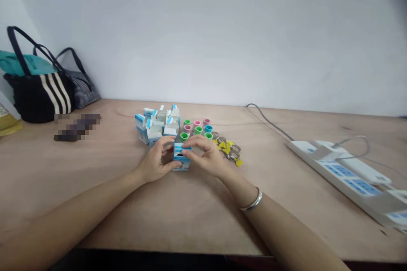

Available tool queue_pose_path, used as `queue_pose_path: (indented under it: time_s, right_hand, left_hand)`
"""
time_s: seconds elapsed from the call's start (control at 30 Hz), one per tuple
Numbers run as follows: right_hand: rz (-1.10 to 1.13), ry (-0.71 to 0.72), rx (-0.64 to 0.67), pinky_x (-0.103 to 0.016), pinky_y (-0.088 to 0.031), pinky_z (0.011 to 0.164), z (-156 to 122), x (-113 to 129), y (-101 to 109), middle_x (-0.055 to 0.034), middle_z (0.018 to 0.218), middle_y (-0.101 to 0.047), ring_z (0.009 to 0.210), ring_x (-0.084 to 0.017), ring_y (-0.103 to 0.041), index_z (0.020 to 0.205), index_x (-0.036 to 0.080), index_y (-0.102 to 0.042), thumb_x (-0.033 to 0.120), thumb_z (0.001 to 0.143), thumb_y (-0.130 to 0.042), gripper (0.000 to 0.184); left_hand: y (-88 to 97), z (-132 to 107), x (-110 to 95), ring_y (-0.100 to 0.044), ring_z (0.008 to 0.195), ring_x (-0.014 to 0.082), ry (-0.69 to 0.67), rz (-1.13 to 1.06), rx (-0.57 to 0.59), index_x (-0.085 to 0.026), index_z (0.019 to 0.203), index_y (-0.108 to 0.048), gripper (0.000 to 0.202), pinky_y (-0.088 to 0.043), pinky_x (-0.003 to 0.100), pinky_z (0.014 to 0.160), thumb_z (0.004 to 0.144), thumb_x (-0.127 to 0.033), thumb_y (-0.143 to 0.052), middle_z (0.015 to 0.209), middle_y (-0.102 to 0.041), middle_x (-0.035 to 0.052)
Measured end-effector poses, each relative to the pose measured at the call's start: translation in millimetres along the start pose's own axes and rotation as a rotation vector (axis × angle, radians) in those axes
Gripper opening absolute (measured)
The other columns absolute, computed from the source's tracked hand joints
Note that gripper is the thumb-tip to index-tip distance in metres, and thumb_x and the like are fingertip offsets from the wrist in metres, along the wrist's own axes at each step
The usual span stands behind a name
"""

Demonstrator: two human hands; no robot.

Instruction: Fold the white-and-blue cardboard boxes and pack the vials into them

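Note:
A small blue and white carton (182, 159) stands on the wooden table (95, 186) between both hands. My left hand (158, 160) grips its left side with curled fingers. My right hand (206, 155) pinches its top and right side; a silver bangle (253, 201) sits on that wrist. Just behind the hands is a cluster of several open blue and white cartons (158, 125). To their right lie several green, pink and blue rings (197, 129), then metal clips with yellow tags (229, 149).
A black striped tote bag (40, 89) and a grey bag (82, 84) stand at the far left against the wall. White power strips (346, 173) with a grey cable (267, 120) lie along the right. A pixelated dark object (77, 127) lies left of the cartons.

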State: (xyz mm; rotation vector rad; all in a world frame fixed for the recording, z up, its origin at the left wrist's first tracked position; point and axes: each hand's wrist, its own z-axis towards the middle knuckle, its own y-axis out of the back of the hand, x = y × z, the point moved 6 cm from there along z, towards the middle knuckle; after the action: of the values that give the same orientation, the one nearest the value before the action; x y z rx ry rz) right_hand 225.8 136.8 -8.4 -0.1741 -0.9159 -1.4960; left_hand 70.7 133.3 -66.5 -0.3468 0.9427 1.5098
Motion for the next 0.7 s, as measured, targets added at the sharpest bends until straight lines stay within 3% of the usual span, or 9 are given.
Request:
queue_pose_path:
  time_s: [0.47, 0.7]
  right_hand:
    - [-0.129, 0.022, 0.017, -0.033, -0.05, 0.072, -1.6, 7.2, 0.4, -0.0051, 0.081, -0.061, 0.079, -0.017, -0.059, 0.078, 0.022, -0.072, 0.033, 0.079, -0.066, 0.012]
    - [-0.234, 0.105, 0.152, -0.036, -0.048, 0.08, -3.6, 13.0, -7.3, -0.0072, 0.09, -0.058, 0.086, -0.018, -0.057, 0.078, 0.021, -0.071, 0.036, 0.082, -0.063, 0.017]
  left_hand:
    - [1.8, 2.7, 1.3, -0.053, 0.114, 0.0223, -0.022, 0.062, 0.026, -0.026, 0.12, -0.041, 0.052, -0.05, 0.043, 0.093, 0.076, -0.03, -0.069, 0.13, -0.04, 0.0103]
    - [2.5, 3.8, -5.7, -0.053, 0.113, 0.023, -0.058, 0.162, 0.024, -0.025, 0.121, -0.042, 0.053, -0.051, 0.041, 0.091, 0.075, -0.029, -0.068, 0.127, -0.044, 0.0109]
